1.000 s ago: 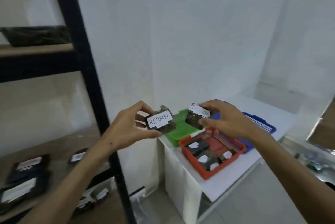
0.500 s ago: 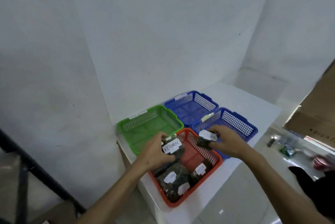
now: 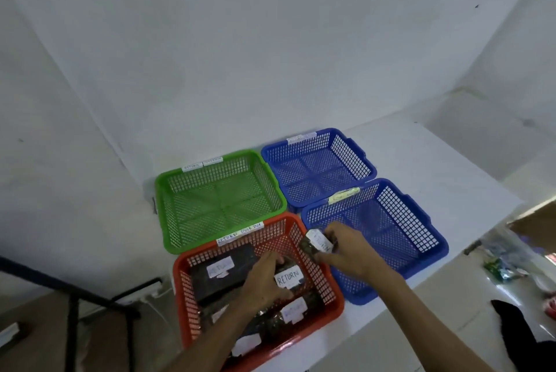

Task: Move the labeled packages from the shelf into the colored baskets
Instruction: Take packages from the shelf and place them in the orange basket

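Four baskets sat together on the white table (image 3: 427, 161): a green basket (image 3: 168, 221) far left, a blue basket (image 3: 358, 158) far right, a second blue basket (image 3: 433, 239) near right, and a red basket (image 3: 334, 308) near left. The left hand (image 3: 264, 281) was down inside the red basket, fingers curled round a dark package (image 3: 288, 277) whose white label read RETURN. The right hand (image 3: 349, 251) hovered over the red basket's right rim, beside the near blue basket, pinching a second dark package (image 3: 317, 243) between thumb and fingers; its label was too blurred to read. More labeled packages (image 3: 222, 272) already lay in the red basket, under and around the left hand. The green basket and both blue ones showed only their mesh floors. A black shelf frame (image 3: 72, 305) stood at the near left.
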Motion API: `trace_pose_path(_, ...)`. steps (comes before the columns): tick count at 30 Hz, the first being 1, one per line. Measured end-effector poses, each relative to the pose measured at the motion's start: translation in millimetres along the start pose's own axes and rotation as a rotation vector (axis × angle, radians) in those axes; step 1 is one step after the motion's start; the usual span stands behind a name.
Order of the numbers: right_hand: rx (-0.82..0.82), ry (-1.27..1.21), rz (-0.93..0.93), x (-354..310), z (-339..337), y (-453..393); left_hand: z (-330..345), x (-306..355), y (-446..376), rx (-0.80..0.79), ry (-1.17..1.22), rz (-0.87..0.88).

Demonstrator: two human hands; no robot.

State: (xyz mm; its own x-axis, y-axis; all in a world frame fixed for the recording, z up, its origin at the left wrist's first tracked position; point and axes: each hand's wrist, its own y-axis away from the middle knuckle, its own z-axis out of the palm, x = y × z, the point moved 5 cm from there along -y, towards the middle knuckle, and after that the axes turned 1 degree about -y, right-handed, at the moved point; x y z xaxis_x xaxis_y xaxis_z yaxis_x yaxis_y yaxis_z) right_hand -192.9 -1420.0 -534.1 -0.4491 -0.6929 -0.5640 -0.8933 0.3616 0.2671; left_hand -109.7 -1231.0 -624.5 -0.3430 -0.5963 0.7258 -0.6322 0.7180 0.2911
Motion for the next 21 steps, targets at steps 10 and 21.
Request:
trace_pose_path(10,-0.079,-0.151,-0.146,31.3,13.4,-34.9,42.1,-12.3,-33.4,-0.021,0.014,-0.060)
trace_pose_path(21,-0.227,-0.152,-0.226,12.1,42.3,-50.6,-7.3,-34.5,-6.5,0.073,0.039,-0.176)
